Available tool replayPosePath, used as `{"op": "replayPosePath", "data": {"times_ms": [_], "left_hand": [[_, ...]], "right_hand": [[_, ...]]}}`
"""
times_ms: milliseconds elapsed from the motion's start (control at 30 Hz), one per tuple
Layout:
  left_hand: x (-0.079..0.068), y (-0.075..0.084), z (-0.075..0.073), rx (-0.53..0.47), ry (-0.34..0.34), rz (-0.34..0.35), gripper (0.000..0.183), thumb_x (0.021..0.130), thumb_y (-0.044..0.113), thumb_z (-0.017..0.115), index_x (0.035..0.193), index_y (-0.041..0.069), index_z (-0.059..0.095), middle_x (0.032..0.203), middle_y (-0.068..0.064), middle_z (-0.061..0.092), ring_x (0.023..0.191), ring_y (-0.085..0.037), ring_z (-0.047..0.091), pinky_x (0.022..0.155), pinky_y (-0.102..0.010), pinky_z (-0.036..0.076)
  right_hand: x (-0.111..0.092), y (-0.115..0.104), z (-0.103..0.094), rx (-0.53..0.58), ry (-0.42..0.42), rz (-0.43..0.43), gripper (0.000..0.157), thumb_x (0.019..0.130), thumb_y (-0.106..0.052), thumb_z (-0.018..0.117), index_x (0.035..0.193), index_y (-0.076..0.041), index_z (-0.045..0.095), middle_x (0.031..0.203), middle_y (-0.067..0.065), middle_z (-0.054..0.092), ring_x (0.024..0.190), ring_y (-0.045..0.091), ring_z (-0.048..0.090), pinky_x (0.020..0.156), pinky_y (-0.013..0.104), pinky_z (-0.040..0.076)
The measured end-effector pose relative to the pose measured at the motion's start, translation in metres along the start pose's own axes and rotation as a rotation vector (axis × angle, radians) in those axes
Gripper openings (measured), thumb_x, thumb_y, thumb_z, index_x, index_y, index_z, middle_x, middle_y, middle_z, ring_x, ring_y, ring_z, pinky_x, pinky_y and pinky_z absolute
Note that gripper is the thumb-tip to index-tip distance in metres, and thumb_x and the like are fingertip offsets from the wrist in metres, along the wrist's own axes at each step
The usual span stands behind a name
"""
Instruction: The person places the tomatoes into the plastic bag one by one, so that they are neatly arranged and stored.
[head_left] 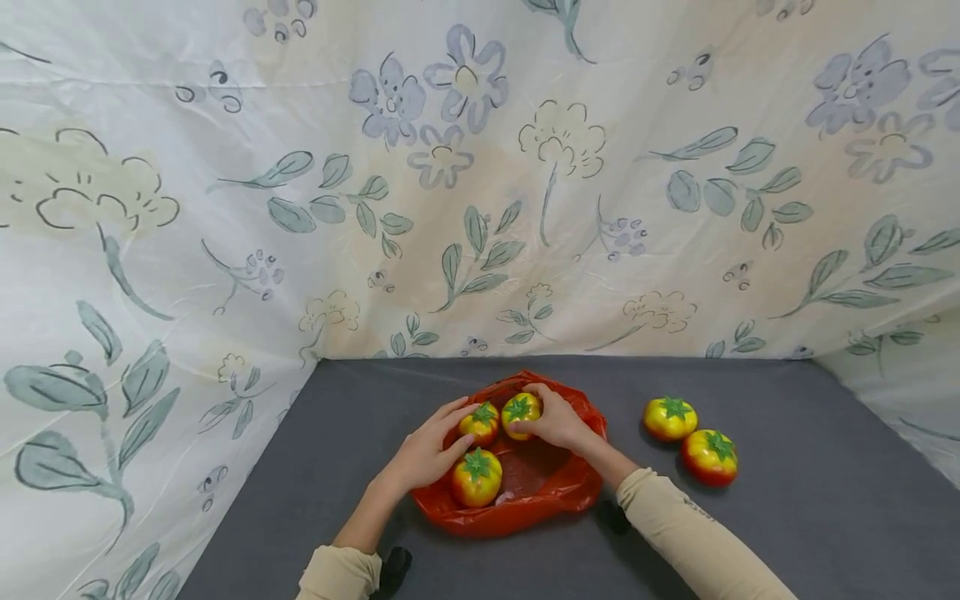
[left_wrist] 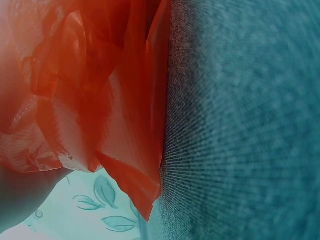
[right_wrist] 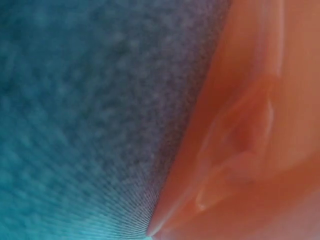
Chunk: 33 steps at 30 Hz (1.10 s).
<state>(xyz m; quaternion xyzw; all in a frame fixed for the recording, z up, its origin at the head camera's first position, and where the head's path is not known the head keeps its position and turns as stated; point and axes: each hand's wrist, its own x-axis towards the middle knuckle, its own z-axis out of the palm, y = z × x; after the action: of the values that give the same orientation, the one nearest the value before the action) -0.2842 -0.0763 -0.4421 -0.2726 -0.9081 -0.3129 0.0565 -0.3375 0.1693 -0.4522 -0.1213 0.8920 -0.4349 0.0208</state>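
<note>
In the head view a red plastic bag (head_left: 525, 498) lies spread with its mouth facing up, and several yellow-red tomatoes with green leafy tops are inside. My left hand (head_left: 423, 454) grips the upper-left tomato (head_left: 482, 427), fingers over its far side and thumb on its near side. With thumb and fingers my right hand (head_left: 558, 421) holds another tomato (head_left: 517, 410) just beside it. A third tomato (head_left: 476, 479) sits nearer the bag's front rim, below my left thumb. Both wrist views show mostly the crumpled red bag (left_wrist: 120, 100) against the cloth; the fingers are hidden there.
Two more tomatoes, one farther back (head_left: 670, 418) and one nearer (head_left: 709, 458), rest close together on the dark grey cloth (head_left: 810, 517) right of the bag. Floral fabric (head_left: 480, 250) hangs behind and at both sides.
</note>
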Motion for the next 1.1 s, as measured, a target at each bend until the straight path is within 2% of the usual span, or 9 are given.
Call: {"op": "replayPosePath", "data": {"times_ms": [167,500,800,967,1100], "left_hand": [[0.000,0.000,0.000,0.001,0.005,0.003,0.049,0.096,0.029,0.057,0.143,0.018,0.046,0.149,-0.005,0.036,0.132,-0.030,0.038,0.094,-0.066,0.034],[-0.001,0.001,0.000,-0.017,0.001,-0.005,0.050,0.096,0.030,0.058,0.143,0.019,0.046,0.149,-0.005,0.036,0.132,-0.031,0.038,0.094,-0.066,0.034],[-0.001,0.004,-0.001,-0.023,-0.002,-0.011,0.049,0.096,0.028,0.058,0.143,0.019,0.046,0.149,-0.005,0.035,0.132,-0.032,0.038,0.092,-0.071,0.031],[-0.002,0.004,-0.001,-0.020,0.001,-0.007,0.049,0.096,0.029,0.057,0.143,0.020,0.046,0.149,-0.005,0.035,0.132,-0.031,0.038,0.092,-0.069,0.032],[-0.002,0.004,0.000,-0.016,-0.002,-0.009,0.049,0.096,0.028,0.058,0.143,0.020,0.046,0.149,-0.005,0.035,0.131,-0.032,0.039,0.091,-0.070,0.032]], "right_hand": [[-0.002,-0.003,-0.001,-0.007,-0.021,0.023,0.075,0.076,-0.033,0.081,0.136,-0.005,0.045,0.113,0.009,0.058,0.093,0.023,0.056,0.085,0.042,0.048],[-0.003,-0.004,-0.001,-0.017,-0.048,0.014,0.079,0.080,-0.031,0.078,0.142,-0.002,0.038,0.127,0.016,0.050,0.104,0.028,0.053,0.093,0.046,0.044],[-0.008,-0.010,-0.002,-0.162,-0.056,-0.032,0.083,0.082,-0.031,0.075,0.144,0.003,0.032,0.136,0.025,0.038,0.109,0.032,0.050,0.095,0.048,0.042],[-0.013,-0.014,-0.003,-0.192,-0.038,-0.051,0.080,0.085,-0.034,0.072,0.145,0.001,0.033,0.137,0.026,0.037,0.112,0.034,0.048,0.096,0.050,0.041],[-0.015,-0.018,-0.006,-0.161,-0.001,-0.077,0.074,0.087,-0.034,0.070,0.143,0.001,0.036,0.138,0.024,0.039,0.118,0.036,0.046,0.098,0.052,0.038]]}}
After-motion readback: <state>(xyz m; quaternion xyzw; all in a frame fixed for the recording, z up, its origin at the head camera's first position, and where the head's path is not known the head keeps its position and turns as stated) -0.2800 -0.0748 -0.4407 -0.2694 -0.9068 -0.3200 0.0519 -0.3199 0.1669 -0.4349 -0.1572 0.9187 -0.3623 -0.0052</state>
